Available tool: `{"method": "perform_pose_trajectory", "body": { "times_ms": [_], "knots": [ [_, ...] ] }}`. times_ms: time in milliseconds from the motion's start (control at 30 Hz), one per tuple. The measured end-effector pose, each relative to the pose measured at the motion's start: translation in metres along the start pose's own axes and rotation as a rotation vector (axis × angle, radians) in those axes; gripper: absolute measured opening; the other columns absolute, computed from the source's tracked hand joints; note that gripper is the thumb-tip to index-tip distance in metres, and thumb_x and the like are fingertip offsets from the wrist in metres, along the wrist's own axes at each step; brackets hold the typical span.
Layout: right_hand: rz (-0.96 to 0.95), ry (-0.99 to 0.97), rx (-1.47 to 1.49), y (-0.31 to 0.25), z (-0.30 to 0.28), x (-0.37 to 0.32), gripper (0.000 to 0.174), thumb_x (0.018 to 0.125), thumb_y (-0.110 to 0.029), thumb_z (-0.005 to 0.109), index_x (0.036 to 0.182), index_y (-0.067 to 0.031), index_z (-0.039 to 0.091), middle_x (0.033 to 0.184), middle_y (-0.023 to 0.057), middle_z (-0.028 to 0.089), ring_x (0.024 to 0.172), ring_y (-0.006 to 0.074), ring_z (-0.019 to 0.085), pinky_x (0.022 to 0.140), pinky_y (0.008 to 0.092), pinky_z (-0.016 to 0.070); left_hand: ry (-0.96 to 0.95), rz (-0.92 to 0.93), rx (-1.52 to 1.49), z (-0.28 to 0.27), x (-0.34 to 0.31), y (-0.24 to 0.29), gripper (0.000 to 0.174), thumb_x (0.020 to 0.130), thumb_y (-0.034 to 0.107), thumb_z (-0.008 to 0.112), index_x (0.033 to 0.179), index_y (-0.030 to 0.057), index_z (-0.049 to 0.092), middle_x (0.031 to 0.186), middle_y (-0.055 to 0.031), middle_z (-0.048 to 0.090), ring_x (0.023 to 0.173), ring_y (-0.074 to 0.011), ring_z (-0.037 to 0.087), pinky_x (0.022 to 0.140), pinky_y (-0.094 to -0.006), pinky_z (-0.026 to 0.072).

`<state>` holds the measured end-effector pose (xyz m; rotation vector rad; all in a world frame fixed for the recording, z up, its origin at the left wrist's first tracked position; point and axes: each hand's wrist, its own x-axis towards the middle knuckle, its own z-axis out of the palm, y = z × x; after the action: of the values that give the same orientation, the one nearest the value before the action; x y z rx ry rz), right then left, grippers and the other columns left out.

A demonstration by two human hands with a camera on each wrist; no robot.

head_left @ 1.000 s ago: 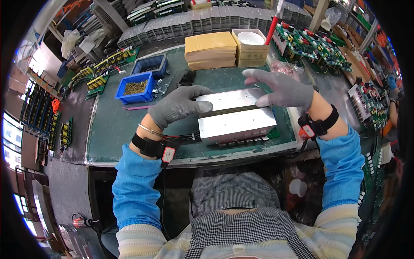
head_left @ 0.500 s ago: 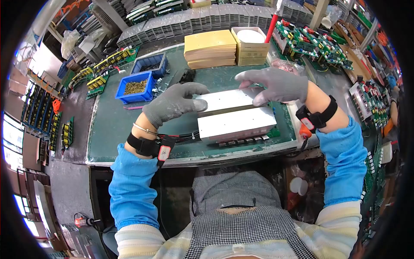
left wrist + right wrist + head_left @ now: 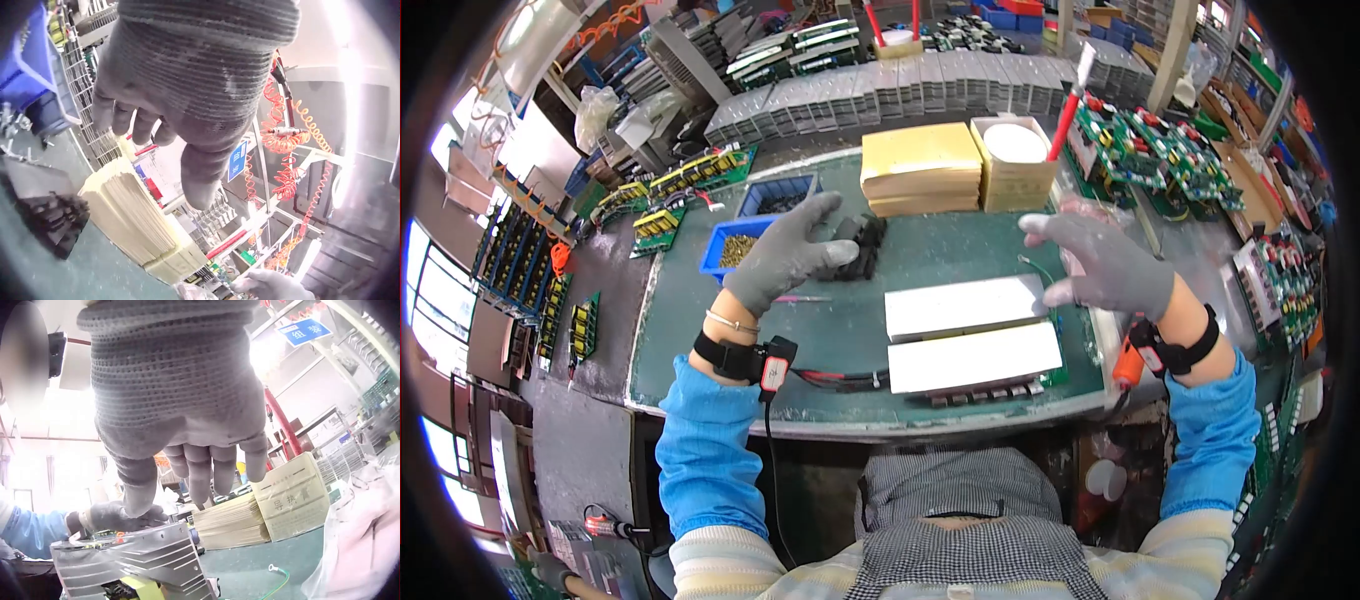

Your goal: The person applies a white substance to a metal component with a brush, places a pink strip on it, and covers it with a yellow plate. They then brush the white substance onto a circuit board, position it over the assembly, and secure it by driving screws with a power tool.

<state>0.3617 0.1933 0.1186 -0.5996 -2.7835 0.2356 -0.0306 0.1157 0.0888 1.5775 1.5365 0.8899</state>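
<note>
Two silver metal housings, a rear one (image 3: 965,308) and a front one (image 3: 975,357), lie side by side on the green mat. My gloved left hand (image 3: 785,255) is raised left of them, near black parts (image 3: 865,245), its fingers extended and holding nothing; the left wrist view shows the glove (image 3: 181,81) with relaxed fingers. My gloved right hand (image 3: 1110,265) is at the right end of the rear housing, thumb beside its corner; whether it touches I cannot tell. In the right wrist view its fingers (image 3: 200,475) hang loosely, with a finned housing (image 3: 134,559) below.
A blue bin of screws (image 3: 718,250) stands left, with another bin behind it. Behind the housings are a yellow sheet stack (image 3: 920,170) and a carton (image 3: 1015,175). A green wire (image 3: 1035,267) lies near my right hand, an orange-handled tool (image 3: 1129,362) at the mat's right edge.
My left hand has moved off the rear housing, leftward toward the black parts. My right hand has shifted to the housing's right end. The head view has tilted, showing more of the background.
</note>
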Motion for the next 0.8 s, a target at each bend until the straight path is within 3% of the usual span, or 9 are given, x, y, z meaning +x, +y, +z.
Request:
{"method": "perform_pose_trajectory", "body": {
  "times_ms": [33,133,200,267,367,467,600,633,800],
  "knots": [
    [-0.016,0.007,0.036,0.003,-0.002,0.002,0.081,0.069,-0.035,0.083,0.136,-0.0036,0.05,0.112,0.0089,0.066,0.106,0.0272,0.062,0.093,0.0375,0.0456,0.041,0.057,0.198,-0.007,0.017,0.003,0.102,0.069,0.038,0.086,0.147,-0.0036,0.034,0.146,-0.0187,0.045,0.134,-0.0287,0.045,0.112,-0.0365,0.0353],
    [-0.037,-0.035,0.103,0.013,0.001,0.005,0.08,0.072,-0.036,0.081,0.136,-0.002,0.049,0.113,0.0107,0.065,0.106,0.0285,0.062,0.093,0.0381,0.0462,0.098,0.228,0.627,-0.015,0.06,0.023,0.108,0.066,0.036,0.087,0.148,-0.0034,0.03,0.148,-0.0242,0.041,0.14,-0.034,0.038,0.115,-0.0381,0.0305],
    [-0.055,-0.07,0.159,0.019,0.003,0.006,0.078,0.075,-0.033,0.079,0.137,-0.0008,0.046,0.114,0.0132,0.063,0.107,0.0316,0.061,0.094,0.0395,0.047,0.061,0.244,0.671,-0.02,0.101,0.015,0.118,0.06,0.041,0.089,0.151,-0.0002,0.026,0.152,-0.0265,0.034,0.145,-0.0373,0.029,0.118,-0.0399,0.0272],
    [-0.05,-0.11,0.194,0.023,0.002,0.008,0.077,0.076,-0.031,0.079,0.138,-0.0008,0.045,0.114,0.014,0.063,0.107,0.0328,0.061,0.094,0.0403,0.0472,-0.032,0.192,0.811,-0.019,0.13,0.023,0.129,0.055,0.049,0.089,0.153,0.0012,0.02,0.154,-0.0267,0.031,0.146,-0.0375,0.025,0.118,-0.0475,0.0248],
    [-0.039,-0.114,0.221,0.029,0.0,0.008,0.077,0.075,-0.025,0.08,0.139,-0.0012,0.044,0.114,0.0142,0.063,0.108,0.0335,0.061,0.094,0.0415,0.0473,-0.13,-0.051,1.014,-0.009,0.149,0.031,0.13,0.053,0.049,0.088,0.153,0.0051,0.018,0.148,-0.0252,0.04,0.142,-0.0395,0.032,0.117,-0.0543,0.0202],
    [-0.013,-0.123,0.242,0.031,0.003,0.003,0.076,0.074,-0.022,0.08,0.138,-0.0016,0.044,0.116,0.0141,0.063,0.109,0.0332,0.061,0.094,0.042,0.0476,-0.155,0.018,0.968,-0.019,0.156,0.029,0.127,0.056,0.049,0.087,0.154,0.0061,0.018,0.147,-0.0256,0.041,0.142,-0.0394,0.032,0.118,-0.0558,0.0146],
    [-0.042,-0.108,0.252,0.03,0.004,0.003,0.074,0.074,-0.021,0.079,0.137,-0.0012,0.045,0.114,0.0139,0.063,0.107,0.0322,0.062,0.093,0.0406,0.0481,-0.003,0.098,0.872,-0.019,0.124,0.04,0.125,0.059,0.048,0.086,0.154,0.0034,0.018,0.148,-0.021,0.043,0.144,-0.0358,0.031,0.12,-0.0516,0.0078],
    [-0.039,-0.112,0.246,0.028,0.003,0.004,0.074,0.075,-0.021,0.079,0.137,-0.001,0.045,0.113,0.0139,0.063,0.107,0.0321,0.062,0.093,0.0404,0.0481,0.049,0.128,0.876,-0.02,0.12,0.039,0.121,0.06,0.043,0.085,0.153,0.0012,0.02,0.144,-0.0205,0.049,0.141,-0.036,0.036,0.119,-0.0465,0.0167],
    [-0.034,-0.075,0.244,0.013,-0.005,0.003,0.074,0.076,-0.024,0.079,0.137,-0.0004,0.046,0.114,0.0134,0.063,0.106,0.0299,0.062,0.094,0.0388,0.0475,0.096,0.095,0.468,-0.021,0.081,0.052,0.118,0.061,0.04,0.088,0.15,-0.0036,0.024,0.139,-0.022,0.052,0.135,-0.0342,0.044,0.114,-0.0389,0.0312]
  ]
}}
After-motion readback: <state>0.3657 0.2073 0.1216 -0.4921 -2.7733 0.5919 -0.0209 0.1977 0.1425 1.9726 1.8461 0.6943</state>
